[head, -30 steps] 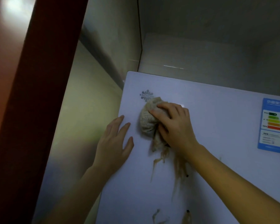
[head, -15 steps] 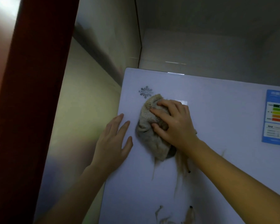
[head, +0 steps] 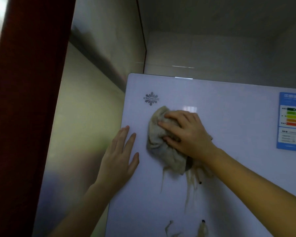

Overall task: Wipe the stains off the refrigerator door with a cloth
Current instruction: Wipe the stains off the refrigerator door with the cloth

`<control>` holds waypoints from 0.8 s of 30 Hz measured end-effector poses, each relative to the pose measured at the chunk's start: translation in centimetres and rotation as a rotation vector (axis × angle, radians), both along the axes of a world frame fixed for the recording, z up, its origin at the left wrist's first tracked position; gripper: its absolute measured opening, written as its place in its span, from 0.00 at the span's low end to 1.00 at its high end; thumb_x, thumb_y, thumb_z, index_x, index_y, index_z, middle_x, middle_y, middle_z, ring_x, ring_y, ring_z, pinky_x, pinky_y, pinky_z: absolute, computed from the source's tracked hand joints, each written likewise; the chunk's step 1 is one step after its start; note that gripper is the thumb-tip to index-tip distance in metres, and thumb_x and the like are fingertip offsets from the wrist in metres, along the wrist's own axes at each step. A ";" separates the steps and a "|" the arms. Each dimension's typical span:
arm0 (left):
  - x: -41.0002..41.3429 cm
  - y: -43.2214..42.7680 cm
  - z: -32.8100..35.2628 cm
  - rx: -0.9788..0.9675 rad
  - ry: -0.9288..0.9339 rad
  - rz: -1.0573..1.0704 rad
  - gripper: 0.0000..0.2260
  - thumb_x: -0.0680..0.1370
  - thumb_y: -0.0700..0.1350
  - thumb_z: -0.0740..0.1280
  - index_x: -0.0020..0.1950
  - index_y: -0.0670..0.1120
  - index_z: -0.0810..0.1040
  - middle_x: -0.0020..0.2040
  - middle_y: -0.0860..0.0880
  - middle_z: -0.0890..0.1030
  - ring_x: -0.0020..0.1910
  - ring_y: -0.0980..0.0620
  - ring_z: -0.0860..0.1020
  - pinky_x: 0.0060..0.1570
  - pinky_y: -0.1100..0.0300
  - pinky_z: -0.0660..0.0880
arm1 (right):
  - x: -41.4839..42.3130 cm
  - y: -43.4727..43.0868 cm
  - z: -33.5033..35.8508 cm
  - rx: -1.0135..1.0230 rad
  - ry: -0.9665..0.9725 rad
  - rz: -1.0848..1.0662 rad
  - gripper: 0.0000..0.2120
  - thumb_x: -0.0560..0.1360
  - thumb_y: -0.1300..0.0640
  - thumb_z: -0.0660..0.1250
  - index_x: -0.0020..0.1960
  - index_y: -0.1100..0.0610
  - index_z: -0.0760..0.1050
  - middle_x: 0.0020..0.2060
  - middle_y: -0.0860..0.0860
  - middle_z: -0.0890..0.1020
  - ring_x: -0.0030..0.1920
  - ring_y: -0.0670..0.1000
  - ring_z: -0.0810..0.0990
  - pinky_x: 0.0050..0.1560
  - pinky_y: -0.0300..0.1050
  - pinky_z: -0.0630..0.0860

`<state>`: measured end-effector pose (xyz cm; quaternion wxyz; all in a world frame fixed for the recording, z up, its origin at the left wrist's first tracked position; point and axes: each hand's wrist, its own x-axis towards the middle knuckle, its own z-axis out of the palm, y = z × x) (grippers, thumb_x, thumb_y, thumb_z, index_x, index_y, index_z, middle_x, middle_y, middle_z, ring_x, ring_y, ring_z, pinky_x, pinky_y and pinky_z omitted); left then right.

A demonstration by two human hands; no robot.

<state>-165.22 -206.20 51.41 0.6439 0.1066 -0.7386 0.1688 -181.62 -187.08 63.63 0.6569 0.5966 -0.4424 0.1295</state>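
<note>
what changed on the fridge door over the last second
The cloth spread out from a tight bunch and now hangs lower under the right hand, covering the top of the brown drip stains. The right hand keeps gripping it and barely shifted on the refrigerator door. The left hand stayed flat at the door's left edge. The lower stains and the energy label are unchanged.

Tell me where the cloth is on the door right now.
In the head view, the cloth is pressed to the upper left of the refrigerator door under the right hand, just below the brand logo, above the brown drip stains.
</note>
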 end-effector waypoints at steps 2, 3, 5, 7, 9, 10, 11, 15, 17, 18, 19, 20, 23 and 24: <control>0.0 0.0 0.0 0.016 0.001 -0.002 0.26 0.81 0.51 0.60 0.75 0.39 0.71 0.78 0.38 0.67 0.77 0.40 0.66 0.75 0.51 0.64 | 0.0 0.0 1.7 -0.109 -0.099 0.015 0.20 0.77 0.46 0.71 0.66 0.54 0.80 0.63 0.58 0.80 0.62 0.60 0.76 0.58 0.52 0.69; 0.0 0.1 0.0 0.024 0.001 -0.004 0.26 0.81 0.51 0.60 0.75 0.39 0.71 0.78 0.39 0.67 0.77 0.41 0.66 0.75 0.51 0.65 | 0.1 -0.1 2.4 -0.163 -0.162 0.028 0.20 0.76 0.47 0.72 0.66 0.54 0.80 0.63 0.57 0.79 0.62 0.60 0.75 0.58 0.50 0.67; 0.0 0.2 0.1 0.033 0.002 -0.012 0.25 0.81 0.51 0.61 0.75 0.39 0.71 0.78 0.39 0.67 0.77 0.41 0.66 0.74 0.50 0.65 | 0.6 -0.4 2.7 -0.221 -0.243 0.053 0.21 0.75 0.47 0.73 0.65 0.54 0.80 0.63 0.57 0.79 0.62 0.60 0.74 0.58 0.47 0.64; 0.0 0.2 0.1 0.032 0.007 -0.029 0.25 0.81 0.51 0.61 0.75 0.39 0.72 0.78 0.39 0.68 0.77 0.41 0.66 0.75 0.51 0.65 | 0.9 -0.8 1.6 -0.165 -0.209 0.049 0.22 0.75 0.47 0.72 0.66 0.54 0.80 0.63 0.58 0.78 0.62 0.61 0.75 0.59 0.48 0.64; 0.0 0.1 -0.1 0.027 0.014 -0.051 0.23 0.82 0.50 0.61 0.74 0.39 0.73 0.77 0.39 0.69 0.77 0.40 0.67 0.75 0.50 0.66 | 1.2 -1.1 -0.8 -0.003 -0.078 0.037 0.22 0.76 0.47 0.70 0.67 0.54 0.79 0.64 0.58 0.79 0.63 0.61 0.76 0.61 0.52 0.67; 0.1 0.0 -0.2 0.023 0.015 -0.059 0.23 0.82 0.50 0.62 0.73 0.39 0.74 0.77 0.39 0.70 0.76 0.40 0.68 0.75 0.49 0.67 | 1.2 -1.1 -2.2 0.087 -0.003 0.031 0.21 0.77 0.47 0.70 0.67 0.54 0.79 0.64 0.58 0.79 0.63 0.61 0.76 0.61 0.53 0.69; 0.1 0.0 -0.4 0.018 0.015 -0.064 0.22 0.82 0.50 0.62 0.72 0.39 0.75 0.77 0.39 0.70 0.76 0.40 0.69 0.74 0.48 0.68 | 1.1 -0.9 -3.5 0.164 0.062 0.023 0.19 0.78 0.47 0.69 0.66 0.53 0.80 0.64 0.57 0.80 0.63 0.60 0.77 0.60 0.54 0.71; 0.0 0.1 -0.6 0.003 0.030 -0.072 0.21 0.81 0.49 0.63 0.71 0.39 0.76 0.76 0.38 0.71 0.75 0.40 0.69 0.73 0.48 0.68 | 0.2 -0.1 -4.9 0.151 0.091 0.013 0.16 0.78 0.48 0.71 0.64 0.52 0.82 0.62 0.56 0.82 0.62 0.58 0.79 0.57 0.52 0.74; -0.1 0.2 -0.5 0.001 0.040 -0.065 0.21 0.81 0.49 0.63 0.70 0.39 0.76 0.75 0.38 0.71 0.75 0.40 0.69 0.73 0.49 0.67 | -0.1 0.4 -4.0 0.005 -0.035 0.017 0.18 0.76 0.49 0.73 0.65 0.53 0.81 0.62 0.57 0.81 0.61 0.59 0.78 0.57 0.53 0.73; -0.1 0.2 -0.5 0.004 0.040 -0.057 0.21 0.81 0.49 0.63 0.70 0.39 0.76 0.75 0.38 0.71 0.74 0.40 0.69 0.73 0.50 0.67 | -0.2 0.7 -3.5 -0.067 -0.115 0.024 0.19 0.76 0.50 0.73 0.65 0.53 0.81 0.62 0.57 0.80 0.61 0.59 0.78 0.58 0.53 0.72; -0.1 0.2 -0.5 0.008 0.038 -0.050 0.21 0.81 0.49 0.63 0.70 0.39 0.76 0.76 0.38 0.71 0.75 0.40 0.69 0.74 0.50 0.67 | -0.2 0.9 -3.4 -0.123 -0.182 0.037 0.20 0.75 0.50 0.73 0.66 0.54 0.81 0.63 0.57 0.80 0.62 0.60 0.77 0.58 0.54 0.71; -0.1 0.3 -0.5 0.013 0.036 -0.044 0.21 0.81 0.49 0.63 0.70 0.39 0.76 0.76 0.38 0.71 0.75 0.40 0.69 0.74 0.50 0.66 | 0.0 0.9 -3.5 -0.153 -0.219 0.048 0.20 0.75 0.50 0.73 0.66 0.54 0.81 0.63 0.57 0.79 0.62 0.60 0.76 0.58 0.54 0.70; -0.1 0.3 -0.6 0.016 0.030 -0.043 0.22 0.81 0.49 0.63 0.71 0.39 0.76 0.76 0.38 0.71 0.75 0.40 0.69 0.74 0.51 0.65 | 0.3 0.6 -4.9 -0.053 -0.128 0.023 0.19 0.75 0.50 0.74 0.65 0.53 0.81 0.63 0.56 0.80 0.63 0.59 0.76 0.59 0.53 0.69; -0.1 0.4 -0.5 0.017 0.030 -0.046 0.22 0.81 0.49 0.63 0.71 0.39 0.76 0.76 0.38 0.70 0.75 0.40 0.69 0.74 0.51 0.65 | 0.3 0.7 -5.1 -0.004 -0.085 0.008 0.19 0.75 0.50 0.74 0.65 0.53 0.81 0.63 0.56 0.80 0.63 0.59 0.76 0.59 0.52 0.69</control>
